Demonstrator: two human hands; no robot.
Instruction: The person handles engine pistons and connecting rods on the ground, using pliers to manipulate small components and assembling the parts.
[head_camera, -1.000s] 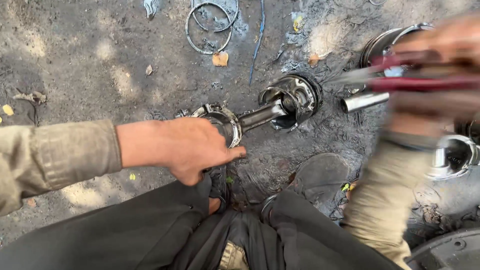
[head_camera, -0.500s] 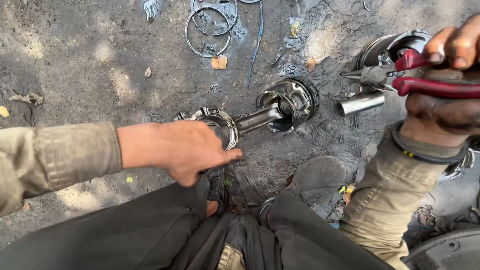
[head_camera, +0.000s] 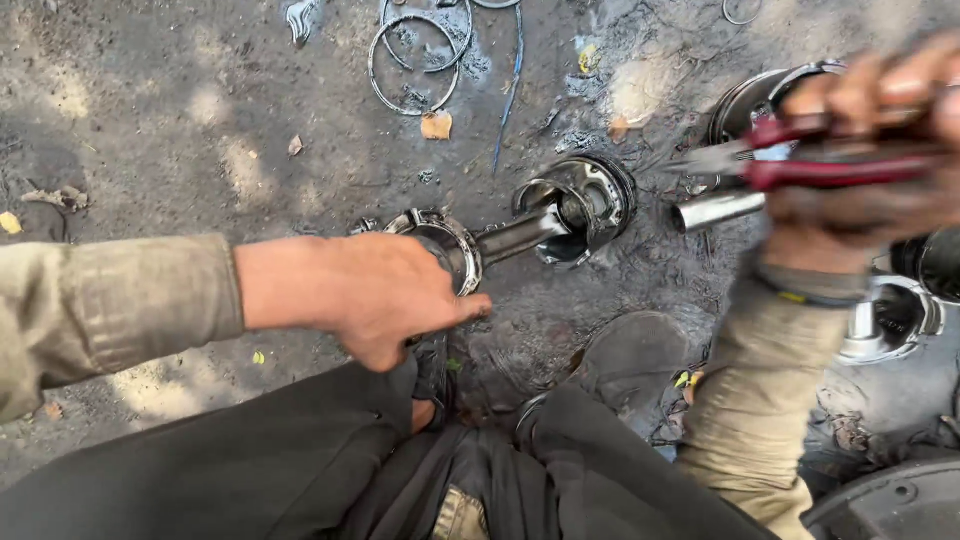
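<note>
While the left hand (head_camera: 385, 300) lies palm-down with fingers curled and the forefinger stretched forward, it presses on the big-end ring of the piston assembly (head_camera: 520, 228), which lies on oily ground (head_camera: 180, 130). From under that hand's fingertips a grimy steel connecting rod runs up and right to the piston's hollow, soot-stained skirt, lying on its side. Beyond the left hand lie loose wire rings (head_camera: 415, 60). Between piston and right hand lies a bright metal pin (head_camera: 718, 209). Raised and blurred, the right hand (head_camera: 880, 150) is clenched around red-handled pliers (head_camera: 800, 160).
</note>
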